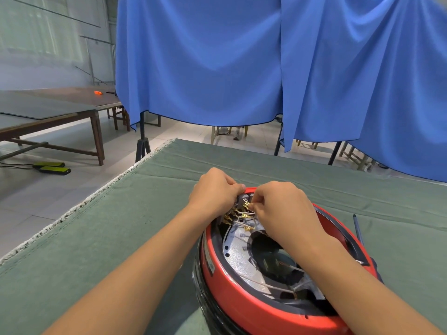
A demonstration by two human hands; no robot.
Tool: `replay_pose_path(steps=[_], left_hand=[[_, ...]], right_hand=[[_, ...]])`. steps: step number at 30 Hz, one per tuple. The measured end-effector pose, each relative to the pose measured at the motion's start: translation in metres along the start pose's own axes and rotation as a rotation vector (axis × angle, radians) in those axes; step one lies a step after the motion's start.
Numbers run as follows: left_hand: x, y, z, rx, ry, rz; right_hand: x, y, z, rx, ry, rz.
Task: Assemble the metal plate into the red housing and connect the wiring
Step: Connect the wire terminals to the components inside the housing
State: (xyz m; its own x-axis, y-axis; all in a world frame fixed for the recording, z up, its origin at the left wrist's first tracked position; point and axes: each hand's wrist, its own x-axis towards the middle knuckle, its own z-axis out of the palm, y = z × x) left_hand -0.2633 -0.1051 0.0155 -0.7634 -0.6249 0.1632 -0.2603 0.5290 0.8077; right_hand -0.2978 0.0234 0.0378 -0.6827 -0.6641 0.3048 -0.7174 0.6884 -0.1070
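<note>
The round red housing (244, 298) lies on the green table cloth, open side up. Inside it sits the silvery metal plate (238, 252) with a dark round hole in its middle. White wires with brass terminals (235, 217) cluster at the housing's far rim. My left hand (215, 189) curls over that far rim and grips the grey switch block there. My right hand (280, 206) pinches a brass terminal on a white wire beside the block. More white wires (285, 290) cross the plate near my right forearm.
The green cloth (121, 238) covers the table, whose left edge runs diagonally. A thin dark rod (358, 228) lies right of the housing. Blue curtains (242, 56) hang behind the table. Wooden tables (48, 112) stand at the far left, with two black and yellow boxes (52, 167) on the floor.
</note>
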Motion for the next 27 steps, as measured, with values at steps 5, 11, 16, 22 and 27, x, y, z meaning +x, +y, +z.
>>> replay_pose_path(steps=[5,11,16,22,27], left_hand=[[0.0004,0.0000,0.0004,-0.001,0.004,0.004],[-0.0001,0.0006,0.0012,0.003,0.006,0.000],[0.0003,0.0004,0.0014,0.000,0.005,0.003],[0.0002,0.0007,0.0011,0.003,0.007,0.007],[-0.0003,0.0017,0.0010,0.001,0.006,0.003]], right_hand=[[0.0008,-0.0015,0.0017,0.004,-0.001,0.021],[0.0016,-0.0023,0.0034,0.011,0.009,0.029],[0.0017,-0.0032,0.0041,0.009,0.006,0.024],[0.0021,-0.0023,0.0041,0.024,0.013,0.024],[0.0020,-0.0015,0.0061,0.022,0.047,0.020]])
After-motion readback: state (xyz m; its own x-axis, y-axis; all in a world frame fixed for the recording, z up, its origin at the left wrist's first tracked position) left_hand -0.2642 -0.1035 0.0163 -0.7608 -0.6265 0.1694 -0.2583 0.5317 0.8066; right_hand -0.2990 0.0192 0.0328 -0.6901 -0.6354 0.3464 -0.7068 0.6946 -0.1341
